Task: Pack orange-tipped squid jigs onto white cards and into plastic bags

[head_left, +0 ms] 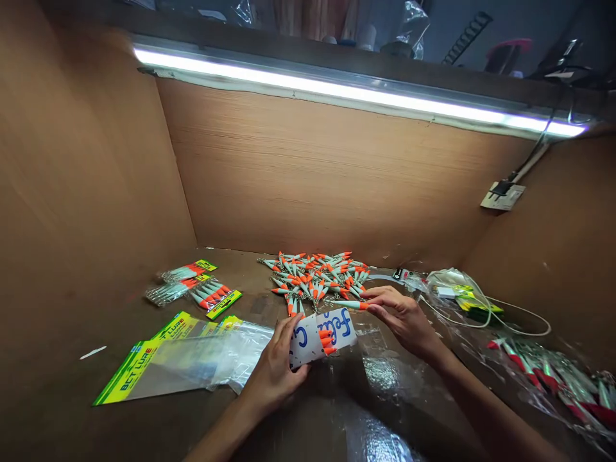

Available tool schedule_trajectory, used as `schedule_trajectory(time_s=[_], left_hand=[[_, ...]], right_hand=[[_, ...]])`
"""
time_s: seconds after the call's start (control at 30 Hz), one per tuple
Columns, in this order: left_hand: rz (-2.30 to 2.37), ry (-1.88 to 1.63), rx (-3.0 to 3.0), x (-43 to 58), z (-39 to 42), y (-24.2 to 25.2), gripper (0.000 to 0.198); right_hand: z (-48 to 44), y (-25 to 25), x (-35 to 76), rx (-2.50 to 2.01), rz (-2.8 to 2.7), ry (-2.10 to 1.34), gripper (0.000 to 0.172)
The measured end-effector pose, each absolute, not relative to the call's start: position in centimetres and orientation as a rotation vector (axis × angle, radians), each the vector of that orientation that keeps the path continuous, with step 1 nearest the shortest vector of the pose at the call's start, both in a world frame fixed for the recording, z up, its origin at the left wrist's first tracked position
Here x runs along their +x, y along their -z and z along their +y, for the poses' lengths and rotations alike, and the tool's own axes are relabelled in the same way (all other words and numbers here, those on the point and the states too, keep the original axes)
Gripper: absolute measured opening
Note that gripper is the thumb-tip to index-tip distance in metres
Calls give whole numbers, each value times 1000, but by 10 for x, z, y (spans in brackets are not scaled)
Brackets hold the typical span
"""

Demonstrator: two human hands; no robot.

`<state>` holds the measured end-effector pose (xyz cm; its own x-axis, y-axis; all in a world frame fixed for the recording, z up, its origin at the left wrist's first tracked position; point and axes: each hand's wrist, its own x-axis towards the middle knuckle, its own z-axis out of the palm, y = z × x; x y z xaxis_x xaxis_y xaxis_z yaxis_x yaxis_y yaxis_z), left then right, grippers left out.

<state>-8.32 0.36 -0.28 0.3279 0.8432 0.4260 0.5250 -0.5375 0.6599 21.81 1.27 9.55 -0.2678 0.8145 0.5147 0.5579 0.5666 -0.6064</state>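
Observation:
My left hand (278,364) is closed around the left end of a white card or small box (302,341) with blue handwriting. Several orange lure tips (327,341) show against its face; how they are held there is hidden. Between the thumb and fingers of my right hand (398,316) is a fishing lure (353,305) with a pale body and an orange tip, lying roughly level just above the card. Right behind both hands lies a heap of the same orange-tipped lures (312,276).
At left lie filled lure packs (192,285) and flat clear bags with yellow headers (144,369). Red-and-silver lures in plastic (553,378) lie at right, near a looped white cord (520,308). Wooden walls (308,179) enclose the bench; a lit tube (356,93) hangs above.

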Motion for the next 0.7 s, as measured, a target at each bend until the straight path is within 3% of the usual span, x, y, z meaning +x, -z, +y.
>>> schedule_trajectory(time_s=[0.3, 0.7], left_hand=[[1206, -1051, 2199, -80, 1, 0, 87], [1153, -1035, 2193, -78, -4, -4, 90]], right_hand=[[8, -94, 218, -1101, -1988, -287, 17], [19, -80, 172, -985, -2355, 117, 8]])
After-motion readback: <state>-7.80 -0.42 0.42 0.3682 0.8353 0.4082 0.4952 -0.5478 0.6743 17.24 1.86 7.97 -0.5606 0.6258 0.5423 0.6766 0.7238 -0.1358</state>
